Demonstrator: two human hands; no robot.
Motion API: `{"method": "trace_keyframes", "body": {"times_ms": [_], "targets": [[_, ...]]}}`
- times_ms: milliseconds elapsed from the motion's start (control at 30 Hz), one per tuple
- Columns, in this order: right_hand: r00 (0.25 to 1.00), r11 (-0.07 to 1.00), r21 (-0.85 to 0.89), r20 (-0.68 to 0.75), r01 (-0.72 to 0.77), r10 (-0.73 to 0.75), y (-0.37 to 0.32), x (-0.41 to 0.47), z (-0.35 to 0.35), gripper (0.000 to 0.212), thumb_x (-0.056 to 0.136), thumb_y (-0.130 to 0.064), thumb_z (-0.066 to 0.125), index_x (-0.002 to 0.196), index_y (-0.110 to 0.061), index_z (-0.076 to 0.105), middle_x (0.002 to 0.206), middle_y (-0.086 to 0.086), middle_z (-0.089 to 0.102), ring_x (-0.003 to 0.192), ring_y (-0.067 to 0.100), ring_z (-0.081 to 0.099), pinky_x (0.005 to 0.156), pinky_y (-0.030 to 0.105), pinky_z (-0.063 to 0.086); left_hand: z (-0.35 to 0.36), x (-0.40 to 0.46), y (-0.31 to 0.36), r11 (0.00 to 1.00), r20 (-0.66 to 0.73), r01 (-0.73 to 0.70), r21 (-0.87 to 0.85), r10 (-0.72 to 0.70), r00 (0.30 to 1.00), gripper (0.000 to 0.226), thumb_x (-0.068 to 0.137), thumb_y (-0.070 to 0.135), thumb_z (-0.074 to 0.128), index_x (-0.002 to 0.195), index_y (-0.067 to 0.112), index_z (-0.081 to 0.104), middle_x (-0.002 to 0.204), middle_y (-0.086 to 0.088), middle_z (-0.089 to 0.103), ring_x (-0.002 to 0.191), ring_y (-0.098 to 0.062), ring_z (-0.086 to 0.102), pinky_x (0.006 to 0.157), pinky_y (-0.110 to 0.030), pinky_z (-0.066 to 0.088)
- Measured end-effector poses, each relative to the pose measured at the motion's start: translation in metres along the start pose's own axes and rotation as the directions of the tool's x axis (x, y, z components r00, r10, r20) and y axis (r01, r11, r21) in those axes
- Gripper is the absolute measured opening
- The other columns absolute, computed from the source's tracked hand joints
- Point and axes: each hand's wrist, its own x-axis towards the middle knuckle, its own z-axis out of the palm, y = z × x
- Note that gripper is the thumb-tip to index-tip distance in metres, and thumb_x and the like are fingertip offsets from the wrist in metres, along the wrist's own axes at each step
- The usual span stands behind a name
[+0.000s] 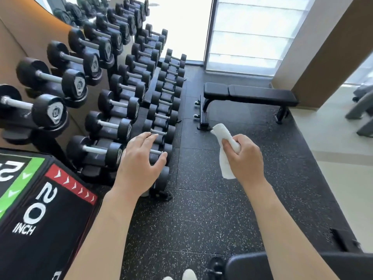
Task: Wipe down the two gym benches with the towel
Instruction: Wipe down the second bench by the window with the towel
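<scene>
Right hand [245,158] has its grip curled round the white towel [224,150]; left hand [139,164] hangs loosely spread, empty.

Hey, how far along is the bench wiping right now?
Nothing shows as done: no wiped area can be told on either bench. In hand: the right hand grips the white towel in mid-air, away from any pad, while the left hand hangs open in front of the dumbbell rack. Left: the far bench by the window, and the near bench at the bottom edge, which is only partly in view.
</scene>
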Motion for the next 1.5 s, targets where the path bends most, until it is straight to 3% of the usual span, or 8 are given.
{"method": "trace_keyframes", "body": {"times_ms": [367, 667, 1000, 1100, 1200, 1500], "targets": [[0.996, 0.996, 0.016, -0.033, -0.084, 0.084, 0.049, 0.06, 0.008, 0.028, 0.1, -0.046, 0.061, 0.086, -0.022, 0.061, 0.077, -0.008, 0.062, 0.067, 0.013, 0.058, 0.058, 0.03, 0.039, 0.046, 0.095, 0.025, 0.993, 0.05, -0.111, 0.029, 0.11, 0.993, 0.061, 0.1, 0.041, 0.063, 0.154, 0.015, 0.051, 0.159, -0.003, 0.048, 0.151, -0.02, 0.034, 0.125, -0.049, 0.032], [0.984, 0.989, 0.001, -0.099, -0.149, 0.149, 0.119, 0.157, -0.019, 0.027, 0.099, -0.045, 0.062, 0.091, -0.02, 0.062, 0.083, -0.004, 0.064, 0.072, 0.02, 0.06, 0.064, 0.039, 0.052, 0.107, 0.201, 0.09, 0.976, 0.086, -0.198, 0.089, 0.19, 0.978, 0.062, 0.1, 0.042, 0.064, 0.154, 0.015, 0.051, 0.158, -0.004, 0.048, 0.151, -0.024, 0.036, 0.125, -0.052, 0.032], [0.977, 0.989, 0.031, -0.156, -0.145, 0.148, 0.152, 0.229, -0.043, 0.028, 0.099, -0.047, 0.061, 0.088, -0.021, 0.061, 0.08, -0.007, 0.063, 0.068, 0.016, 0.059, 0.062, 0.037, 0.051, 0.143, 0.276, 0.141, 0.952, 0.082, -0.26, 0.161, 0.249, 0.965, 0.062, 0.099, 0.045, 0.065, 0.152, 0.015, 0.053, 0.156, -0.005, 0.049, 0.15, -0.025, 0.038, 0.121, -0.055, 0.034], [0.975, 0.99, 0.021, -0.167, -0.142, 0.144, 0.161, 0.247, -0.042, 0.028, 0.099, -0.048, 0.061, 0.089, -0.022, 0.062, 0.081, -0.008, 0.063, 0.068, 0.013, 0.059, 0.06, 0.032, 0.045, 0.156, 0.298, 0.148, 0.946, 0.081, -0.276, 0.173, 0.265, 0.961, 0.068, 0.096, 0.052, 0.056, 0.152, 0.013, 0.053, 0.155, -0.007, 0.051, 0.149, -0.027, 0.039, 0.123, -0.053, 0.032], [0.975, 0.989, 0.002, -0.169, -0.145, 0.143, 0.174, 0.267, -0.039, 0.029, 0.099, -0.048, 0.06, 0.087, -0.022, 0.061, 0.079, -0.008, 0.062, 0.067, 0.011, 0.057, 0.058, 0.028, 0.037, 0.174, 0.322, 0.152, 0.944, 0.092, -0.288, 0.161, 0.276, 0.957, 0.065, 0.099, 0.049, 0.061, 0.152, 0.013, 0.052, 0.155, -0.007, 0.051, 0.149, -0.028, 0.039, 0.123, -0.051, 0.031], [0.976, 0.986, -0.044, -0.153, -0.161, 0.153, 0.204, 0.362, -0.004, 0.031, 0.099, -0.05, 0.059, 0.089, -0.021, 0.062, 0.082, -0.007, 0.063, 0.069, 0.015, 0.059, 0.063, 0.034, 0.048, 0.224, 0.424, 0.143, 0.954, 0.114, -0.277, 0.11, 0.265, 0.957, 0.065, 0.097, 0.044, 0.066, 0.153, 0.014, 0.052, 0.157, -0.007, 0.049, 0.15, -0.028, 0.038, 0.123, -0.055, 0.032]]}}
